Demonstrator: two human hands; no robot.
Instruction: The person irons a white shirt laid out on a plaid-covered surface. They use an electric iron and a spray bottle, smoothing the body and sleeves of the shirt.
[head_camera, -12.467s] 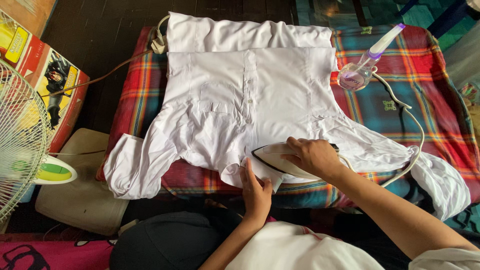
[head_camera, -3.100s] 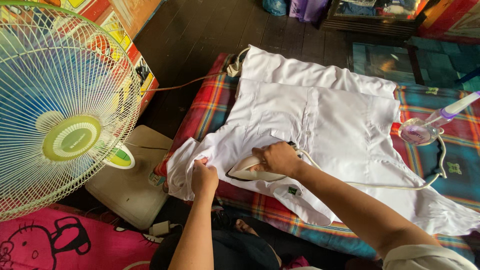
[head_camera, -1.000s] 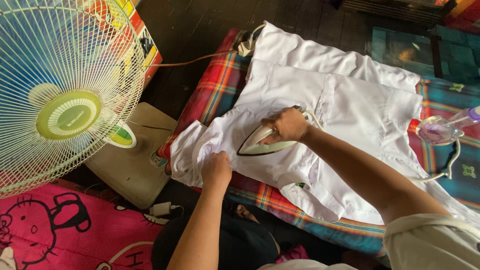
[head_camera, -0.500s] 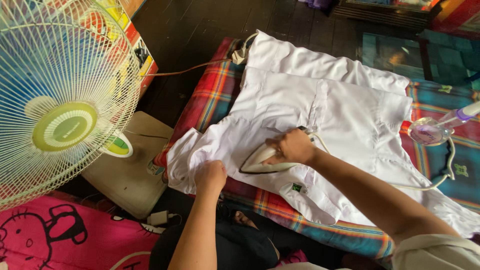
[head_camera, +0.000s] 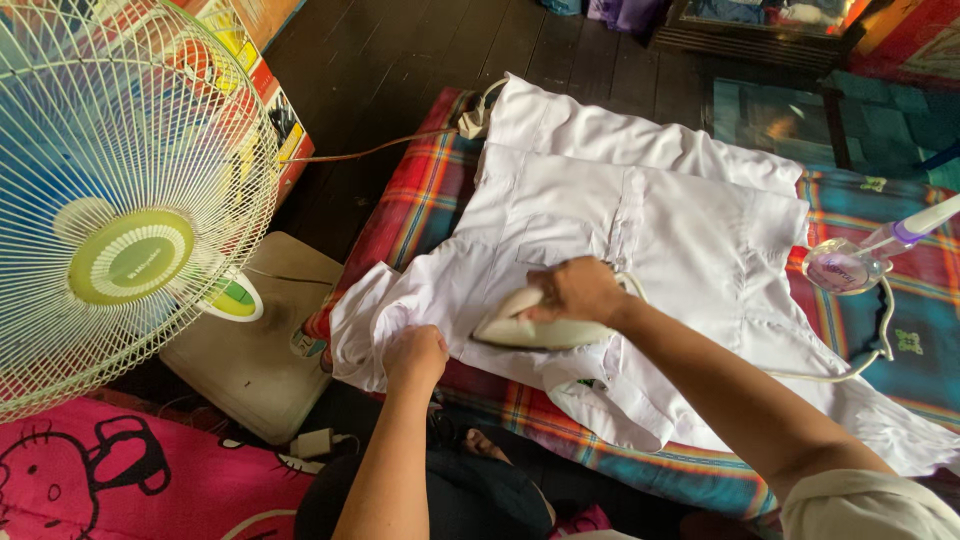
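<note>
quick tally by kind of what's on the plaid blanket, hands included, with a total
hands: 2 (left hand, right hand)
iron: 1
white shirts: 2 (shirt being ironed, folded shirt behind it)
spray bottle: 1
total: 6, all over the blanket

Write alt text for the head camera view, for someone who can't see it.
A right hand presses a cream iron onto a white shirt spread over a plaid blanket, while the left hand grips the sleeve. A fan stands at left.
</note>
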